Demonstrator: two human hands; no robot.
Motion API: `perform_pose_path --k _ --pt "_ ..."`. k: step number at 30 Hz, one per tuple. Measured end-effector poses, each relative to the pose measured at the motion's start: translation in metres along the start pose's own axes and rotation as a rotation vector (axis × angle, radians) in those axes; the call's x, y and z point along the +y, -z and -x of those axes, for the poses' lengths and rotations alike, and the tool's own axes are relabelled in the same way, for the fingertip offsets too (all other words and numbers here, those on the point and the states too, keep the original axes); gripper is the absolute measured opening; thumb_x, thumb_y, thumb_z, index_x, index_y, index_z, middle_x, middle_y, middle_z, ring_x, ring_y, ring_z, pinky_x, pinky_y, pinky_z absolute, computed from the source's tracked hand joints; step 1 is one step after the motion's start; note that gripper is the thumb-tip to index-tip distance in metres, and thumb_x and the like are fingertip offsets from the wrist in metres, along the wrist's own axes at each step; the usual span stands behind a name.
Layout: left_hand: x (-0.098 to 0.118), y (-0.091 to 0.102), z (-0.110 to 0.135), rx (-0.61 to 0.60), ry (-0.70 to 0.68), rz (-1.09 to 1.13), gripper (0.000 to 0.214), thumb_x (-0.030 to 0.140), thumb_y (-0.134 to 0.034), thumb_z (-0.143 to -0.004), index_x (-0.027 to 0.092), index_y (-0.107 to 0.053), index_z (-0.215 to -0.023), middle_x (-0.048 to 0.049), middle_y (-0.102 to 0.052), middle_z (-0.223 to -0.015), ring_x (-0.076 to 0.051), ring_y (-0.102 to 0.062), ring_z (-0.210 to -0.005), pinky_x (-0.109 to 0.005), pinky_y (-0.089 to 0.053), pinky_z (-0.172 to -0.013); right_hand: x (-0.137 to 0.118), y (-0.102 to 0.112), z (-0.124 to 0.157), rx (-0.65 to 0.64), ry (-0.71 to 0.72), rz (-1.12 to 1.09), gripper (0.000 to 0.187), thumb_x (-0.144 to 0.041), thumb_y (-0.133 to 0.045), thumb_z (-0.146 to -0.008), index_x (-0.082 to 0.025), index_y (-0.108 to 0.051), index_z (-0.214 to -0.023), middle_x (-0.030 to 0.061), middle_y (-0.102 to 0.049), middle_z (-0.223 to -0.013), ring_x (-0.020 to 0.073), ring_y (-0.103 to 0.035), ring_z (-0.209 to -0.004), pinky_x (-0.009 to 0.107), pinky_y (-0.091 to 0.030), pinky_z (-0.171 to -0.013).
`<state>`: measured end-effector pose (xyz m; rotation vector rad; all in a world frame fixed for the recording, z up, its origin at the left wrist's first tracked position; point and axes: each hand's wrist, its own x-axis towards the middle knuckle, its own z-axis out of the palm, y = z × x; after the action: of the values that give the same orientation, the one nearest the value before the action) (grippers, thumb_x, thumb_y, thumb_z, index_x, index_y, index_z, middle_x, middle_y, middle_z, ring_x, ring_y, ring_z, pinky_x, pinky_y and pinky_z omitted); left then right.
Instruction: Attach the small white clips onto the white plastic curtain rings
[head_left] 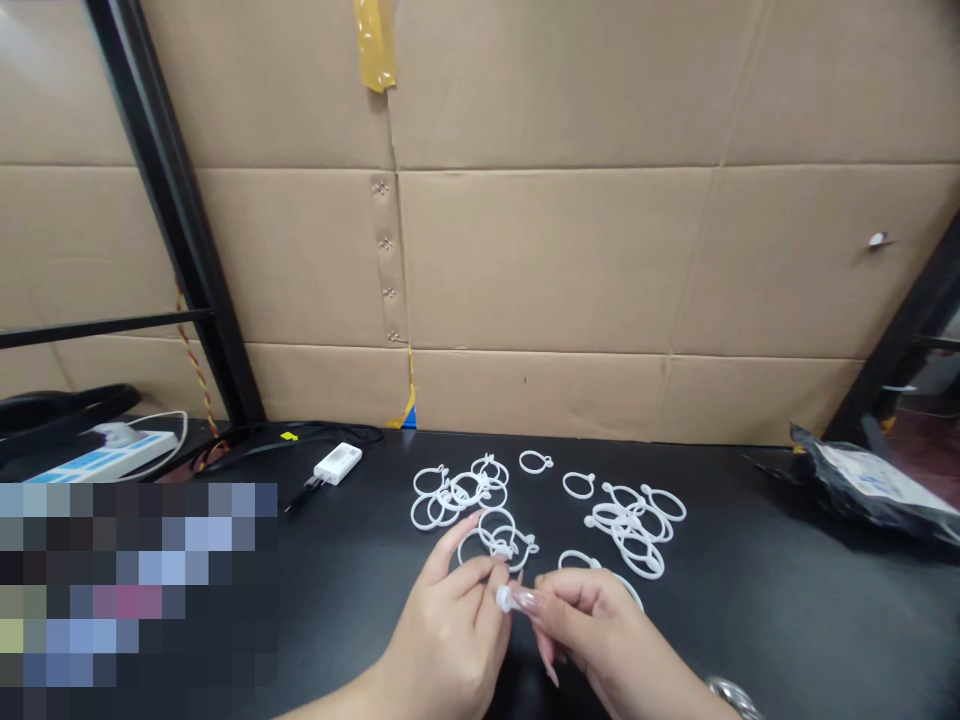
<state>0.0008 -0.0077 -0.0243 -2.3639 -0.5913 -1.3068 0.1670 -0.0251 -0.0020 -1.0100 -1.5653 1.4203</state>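
Observation:
Both my hands meet low in the middle of the head view, over a black table (750,600). My left hand (450,630) is closed, its fingers pinching a white plastic ring (501,545) at the near edge of the scattered rings. My right hand (600,635) is closed too, thumb and fingers pinched on a small white piece (504,598) right beside the left fingertips. Several more white rings lie just beyond: one cluster (457,487) at the left, another cluster (634,520) at the right.
A cardboard wall (540,260) stands behind the table. A white adapter with a black cable (337,463) lies at the back left, a power strip (105,452) further left. A black plastic bag (870,485) lies at the right. A black frame post (172,210) slants at the left.

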Motion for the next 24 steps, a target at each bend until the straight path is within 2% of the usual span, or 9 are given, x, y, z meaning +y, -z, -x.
perform_pose_path --k 5,8,12,16,18,20,22,24 --pt "0.001 0.0 -0.002 0.021 -0.012 0.014 0.02 0.001 -0.046 -0.084 0.009 -0.064 -0.09 -0.0096 -0.074 -0.075 -0.019 -0.07 -0.074 -0.05 -0.041 -0.098 0.002 -0.001 0.0 -0.009 0.011 0.024 0.052 -0.057 -0.057 -0.08 -0.018 -0.049 -0.047 -0.0017 -0.047 -0.051 0.0132 -0.041 -0.054 0.026 -0.032 -0.057" --pt "0.001 0.002 -0.007 0.015 0.071 0.038 0.022 0.0 -0.046 -0.082 0.012 -0.063 -0.083 -0.0062 -0.073 -0.072 -0.016 -0.07 -0.068 -0.05 -0.042 -0.096 0.004 -0.002 -0.003 -0.014 0.031 -0.068 0.049 -0.055 -0.058 -0.081 -0.018 -0.052 -0.05 -0.0032 -0.043 -0.051 0.0115 -0.036 -0.052 0.025 -0.029 -0.054" --pt "-0.001 0.007 -0.013 -0.074 0.228 0.114 0.024 0.0 -0.046 -0.081 0.016 -0.062 -0.074 0.0001 -0.07 -0.064 -0.014 -0.068 -0.06 -0.055 -0.041 -0.093 0.003 -0.002 -0.007 0.009 0.003 -0.268 0.041 -0.052 -0.061 -0.081 -0.016 -0.058 -0.061 -0.0038 -0.045 -0.054 0.0094 -0.032 -0.05 0.024 -0.025 -0.05" --pt "-0.005 0.01 -0.014 -0.095 0.252 0.17 0.022 0.003 -0.049 -0.085 0.018 -0.064 -0.082 0.0003 -0.074 -0.073 -0.016 -0.07 -0.071 -0.053 -0.039 -0.098 -0.002 0.003 -0.005 -0.004 -0.018 -0.237 0.034 -0.048 -0.061 -0.083 -0.017 -0.061 -0.07 -0.0019 -0.05 -0.061 0.0093 -0.037 -0.051 0.023 -0.026 -0.048" --pt "-0.006 0.01 -0.013 -0.1 0.253 0.162 0.017 0.009 -0.052 -0.088 0.02 -0.065 -0.093 -0.0016 -0.076 -0.084 -0.019 -0.071 -0.082 -0.052 -0.041 -0.097 -0.007 0.01 -0.005 0.031 0.042 -0.123 0.032 -0.046 -0.056 -0.087 -0.018 -0.06 -0.071 -0.0039 -0.047 -0.058 0.0092 -0.036 -0.05 0.023 -0.028 -0.049" --pt "-0.008 0.009 -0.011 -0.134 0.26 0.12 0.02 0.018 -0.054 -0.089 0.019 -0.062 -0.107 -0.0057 -0.074 -0.098 -0.023 -0.069 -0.093 -0.052 -0.044 -0.095 -0.014 0.022 -0.005 0.148 0.15 0.107 0.033 -0.045 -0.049 -0.091 -0.02 -0.059 -0.071 -0.0043 -0.045 -0.058 0.0104 -0.038 -0.05 0.025 -0.032 -0.053" --pt "-0.009 0.008 -0.009 -0.197 0.266 0.064 0.03 0.022 -0.054 -0.09 0.017 -0.055 -0.12 -0.0104 -0.069 -0.113 -0.025 -0.065 -0.104 -0.052 -0.046 -0.093 -0.02 0.041 -0.007 0.321 0.261 0.454 0.034 -0.043 -0.045 -0.092 -0.021 -0.059 -0.07 -0.0009 -0.05 -0.067 0.0133 -0.046 -0.057 0.028 -0.037 -0.059" --pt "-0.01 0.006 -0.006 -0.248 0.271 0.015 0.035 0.021 -0.052 -0.09 0.015 -0.051 -0.125 -0.0131 -0.062 -0.125 -0.025 -0.059 -0.114 -0.048 -0.048 -0.094 -0.024 0.063 -0.011 0.465 0.365 0.869 0.032 -0.038 -0.043 -0.094 -0.02 -0.058 -0.072 0.0031 -0.053 -0.079 0.0179 -0.054 -0.07 0.031 -0.04 -0.067"
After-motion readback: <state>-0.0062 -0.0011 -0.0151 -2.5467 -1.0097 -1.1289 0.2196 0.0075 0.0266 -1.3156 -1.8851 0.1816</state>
